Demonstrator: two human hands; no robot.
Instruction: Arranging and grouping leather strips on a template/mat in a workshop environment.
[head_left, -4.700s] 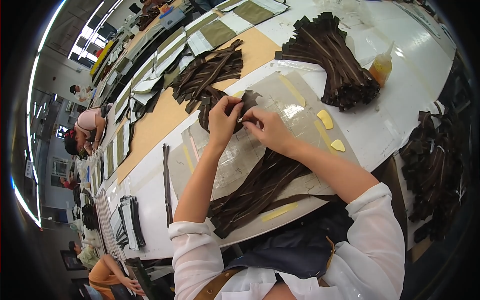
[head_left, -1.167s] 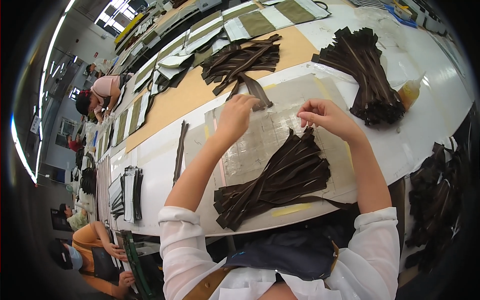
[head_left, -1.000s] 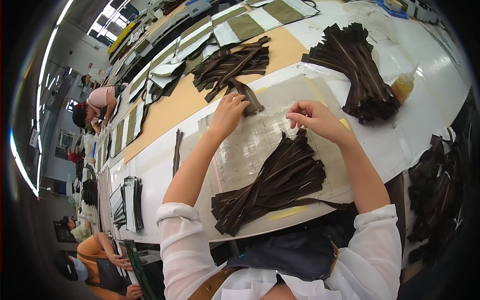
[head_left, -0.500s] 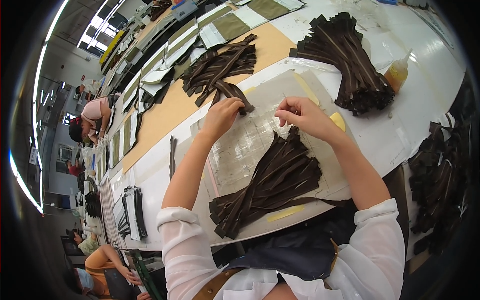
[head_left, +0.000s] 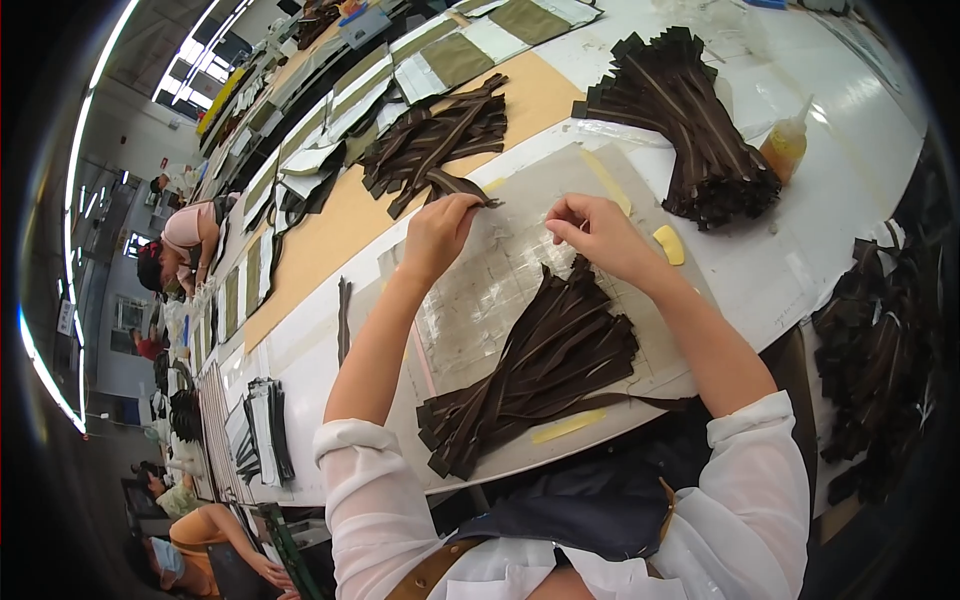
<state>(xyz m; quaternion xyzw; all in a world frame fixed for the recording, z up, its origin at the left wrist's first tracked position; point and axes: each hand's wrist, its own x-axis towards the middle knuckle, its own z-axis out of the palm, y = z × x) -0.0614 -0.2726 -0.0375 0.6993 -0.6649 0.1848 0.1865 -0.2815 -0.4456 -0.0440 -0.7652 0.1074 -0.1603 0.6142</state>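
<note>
Pinched in the closed fingers of my left hand [head_left: 440, 238] is the end of a dark brown zipper [head_left: 458, 184]; its other end trails back toward a loose pile of zippers [head_left: 430, 140]. My right hand [head_left: 600, 236] hovers over the board, thumb and fingertips pressed together; whatever may be between them is too small to make out. Just below the hands, a fanned bundle of brown zippers [head_left: 530, 365] lies across a grey board [head_left: 470, 290] with a clear, scuffed, gridded surface. A yellow rounded piece [head_left: 669, 244] sits beside my right forearm.
A thick zipper bundle [head_left: 690, 120] and a glue-like squeeze bottle [head_left: 785, 150] stand at the far right. More dark zippers [head_left: 880, 360] heap at the right edge. Green and white panels [head_left: 455, 60] line the far side. People [head_left: 190, 240] work at the left.
My left hand has shifted slightly left, and the zipper end beside its fingers has lifted and turned. My right hand has moved slightly left, its fingers more curled.
</note>
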